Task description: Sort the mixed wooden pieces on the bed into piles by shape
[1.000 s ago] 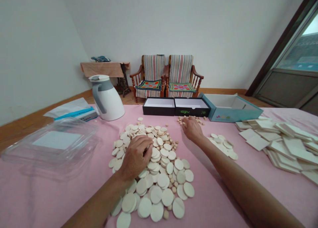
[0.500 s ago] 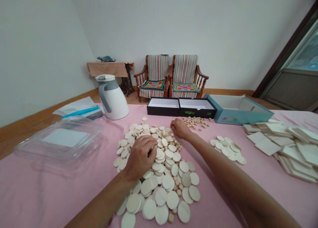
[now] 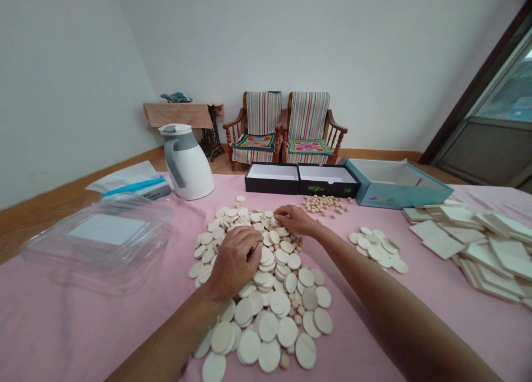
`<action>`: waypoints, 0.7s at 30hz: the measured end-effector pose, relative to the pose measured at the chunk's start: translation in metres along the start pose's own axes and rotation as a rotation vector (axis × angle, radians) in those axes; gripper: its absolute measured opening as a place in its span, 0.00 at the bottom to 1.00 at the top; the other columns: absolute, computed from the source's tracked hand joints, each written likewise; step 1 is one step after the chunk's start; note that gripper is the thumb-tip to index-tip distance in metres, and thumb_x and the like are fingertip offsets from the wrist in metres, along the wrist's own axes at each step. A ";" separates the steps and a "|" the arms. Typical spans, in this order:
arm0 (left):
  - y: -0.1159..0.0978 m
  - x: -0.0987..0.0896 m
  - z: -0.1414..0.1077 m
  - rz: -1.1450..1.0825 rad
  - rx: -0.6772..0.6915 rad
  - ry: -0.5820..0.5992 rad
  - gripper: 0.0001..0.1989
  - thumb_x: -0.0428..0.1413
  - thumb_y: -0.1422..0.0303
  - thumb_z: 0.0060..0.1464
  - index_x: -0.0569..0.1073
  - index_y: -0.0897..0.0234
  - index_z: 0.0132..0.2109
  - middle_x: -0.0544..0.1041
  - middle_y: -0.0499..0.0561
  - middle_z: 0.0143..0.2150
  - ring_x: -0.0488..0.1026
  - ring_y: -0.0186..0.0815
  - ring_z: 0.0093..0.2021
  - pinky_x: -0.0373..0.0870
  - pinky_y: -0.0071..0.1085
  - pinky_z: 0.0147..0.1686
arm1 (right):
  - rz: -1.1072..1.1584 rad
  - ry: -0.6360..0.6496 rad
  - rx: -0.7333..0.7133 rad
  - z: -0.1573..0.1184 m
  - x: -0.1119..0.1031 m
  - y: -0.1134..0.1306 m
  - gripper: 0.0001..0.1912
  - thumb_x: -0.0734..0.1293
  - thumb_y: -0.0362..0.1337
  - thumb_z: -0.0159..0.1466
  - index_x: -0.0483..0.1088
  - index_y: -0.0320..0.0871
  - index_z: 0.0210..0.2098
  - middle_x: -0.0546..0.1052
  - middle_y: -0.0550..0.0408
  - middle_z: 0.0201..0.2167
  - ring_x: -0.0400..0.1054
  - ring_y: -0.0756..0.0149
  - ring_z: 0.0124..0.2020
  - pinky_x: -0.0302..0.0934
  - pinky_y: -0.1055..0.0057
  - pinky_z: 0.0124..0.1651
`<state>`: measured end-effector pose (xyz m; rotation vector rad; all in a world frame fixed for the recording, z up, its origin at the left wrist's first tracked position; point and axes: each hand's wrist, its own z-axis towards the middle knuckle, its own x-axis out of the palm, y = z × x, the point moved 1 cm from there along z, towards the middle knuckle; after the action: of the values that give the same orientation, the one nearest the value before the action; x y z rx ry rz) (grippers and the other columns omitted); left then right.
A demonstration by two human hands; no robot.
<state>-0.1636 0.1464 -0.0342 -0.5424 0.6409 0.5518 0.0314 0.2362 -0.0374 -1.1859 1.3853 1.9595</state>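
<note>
Round pale wooden discs (image 3: 268, 326) lie heaped in the middle of the pink cloth, with small wooden beads (image 3: 297, 310) mixed among them. My left hand (image 3: 239, 254) rests on the heap, its fingers curled and the thumb close to them; whatever it may hold is hidden. At the heap's far right edge, the bent fingertips of my right hand (image 3: 294, 218) touch the discs, and I cannot make out anything between them. Just beyond that hand is a separate group of wooden beads (image 3: 324, 204). A smaller group of discs (image 3: 378, 249) lies right of my right forearm.
Two black open boxes (image 3: 272, 187) and a light blue box (image 3: 399, 191) line the table's far side. Square wooden boards (image 3: 494, 254) are piled at right. A white jug (image 3: 191, 168), a blue-edged carton (image 3: 145, 189) and clear plastic trays (image 3: 112, 232) stand at left.
My right hand has moved left, from beside the separate beads onto the far right edge of the disc heap. My left hand has stayed on the heap.
</note>
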 end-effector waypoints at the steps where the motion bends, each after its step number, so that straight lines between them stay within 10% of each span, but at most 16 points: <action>1: 0.000 0.000 0.000 -0.001 -0.001 0.005 0.07 0.52 0.75 0.57 0.75 0.64 0.40 0.78 0.54 0.40 0.72 0.40 0.46 0.69 0.42 0.49 | -0.003 0.006 -0.009 -0.004 -0.001 0.000 0.13 0.61 0.34 0.62 0.76 0.40 0.40 0.79 0.50 0.40 0.71 0.64 0.40 0.60 0.73 0.42; 7: 0.003 0.002 -0.002 0.008 0.007 0.002 0.07 0.52 0.74 0.57 0.75 0.64 0.40 0.78 0.54 0.40 0.72 0.41 0.46 0.69 0.43 0.49 | -0.092 -0.071 0.063 -0.041 -0.020 -0.014 0.12 0.64 0.33 0.59 0.75 0.38 0.41 0.78 0.45 0.39 0.71 0.61 0.39 0.62 0.67 0.43; 12: 0.001 0.002 0.000 0.025 0.021 -0.026 0.07 0.52 0.74 0.58 0.75 0.65 0.40 0.78 0.55 0.40 0.72 0.41 0.45 0.69 0.43 0.49 | 0.009 -0.280 -0.192 -0.097 -0.029 0.013 0.12 0.63 0.37 0.63 0.72 0.40 0.43 0.76 0.45 0.41 0.68 0.59 0.45 0.61 0.60 0.50; 21: -0.005 0.000 0.002 0.052 0.052 -0.061 0.08 0.51 0.73 0.58 0.75 0.65 0.41 0.79 0.55 0.41 0.73 0.41 0.46 0.69 0.43 0.51 | -0.057 0.056 -0.457 -0.173 0.009 0.080 0.36 0.64 0.54 0.59 0.59 0.43 0.61 0.62 0.41 0.62 0.52 0.48 0.62 0.48 0.48 0.60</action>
<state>-0.1597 0.1438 -0.0315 -0.4596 0.6112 0.5966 0.0318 0.0455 -0.0238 -1.4671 0.9378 2.2882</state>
